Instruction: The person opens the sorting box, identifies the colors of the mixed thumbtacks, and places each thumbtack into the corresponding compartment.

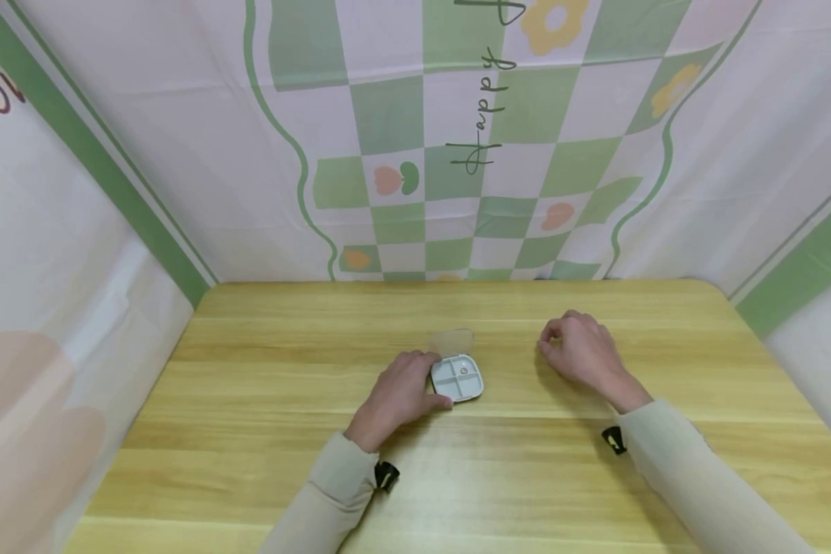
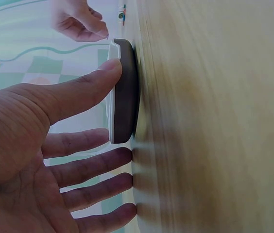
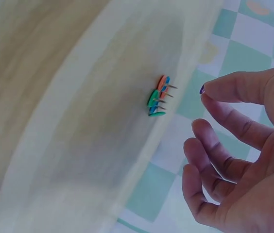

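A small square pill box (image 1: 457,378) with four white compartments and a dark base lies on the table, its see-through lid (image 1: 452,341) swung back. One small round gold-coloured item (image 1: 464,371) is in its far right compartment. My left hand (image 1: 403,391) holds the box between thumb and index finger; the other fingers extend beside it, tips near the tabletop. My right hand (image 1: 582,348) hovers to the right of the box, thumb and index finger pinching a tiny purple thumbtack (image 3: 202,90), mostly hidden by the fingertips. Several coloured thumbtacks (image 3: 159,97) lie bunched on the table near this hand.
The wooden table (image 1: 284,323) ends at the back against a hanging checked cloth (image 1: 457,115). Pale cloth walls (image 1: 83,254) stand to the left and right. Each wrist carries a small black camera mount (image 1: 386,476).
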Available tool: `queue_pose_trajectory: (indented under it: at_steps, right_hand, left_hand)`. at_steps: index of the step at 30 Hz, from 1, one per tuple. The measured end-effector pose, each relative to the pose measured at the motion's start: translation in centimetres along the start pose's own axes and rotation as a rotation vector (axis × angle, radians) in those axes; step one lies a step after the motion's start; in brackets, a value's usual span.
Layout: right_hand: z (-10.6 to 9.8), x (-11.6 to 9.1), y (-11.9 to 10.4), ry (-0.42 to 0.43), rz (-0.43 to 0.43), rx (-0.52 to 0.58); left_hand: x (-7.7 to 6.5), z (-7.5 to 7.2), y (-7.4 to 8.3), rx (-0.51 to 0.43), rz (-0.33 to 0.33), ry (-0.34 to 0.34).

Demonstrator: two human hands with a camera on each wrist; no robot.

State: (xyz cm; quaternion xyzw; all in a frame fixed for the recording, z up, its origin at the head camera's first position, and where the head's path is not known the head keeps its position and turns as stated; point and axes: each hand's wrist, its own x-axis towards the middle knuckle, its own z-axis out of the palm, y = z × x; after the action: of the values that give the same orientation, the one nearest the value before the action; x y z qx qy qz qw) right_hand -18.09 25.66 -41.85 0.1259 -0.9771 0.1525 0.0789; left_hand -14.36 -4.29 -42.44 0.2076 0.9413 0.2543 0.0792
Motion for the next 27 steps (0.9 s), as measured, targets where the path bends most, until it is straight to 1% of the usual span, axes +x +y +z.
queue_pose_trajectory:
  at_steps: [8,27]
  right_hand:
    - [-0.2,0.0,-0.8,-0.009,0.007,0.053]
    - [0.1,0.0,-2.7,0.005,-0.024,0.073]
  left_hand:
    - [0.0,0.0,0.0,0.0,0.001,-0.001]
    - [0.0,0.0,-0.1,0.001,0.0,-0.002]
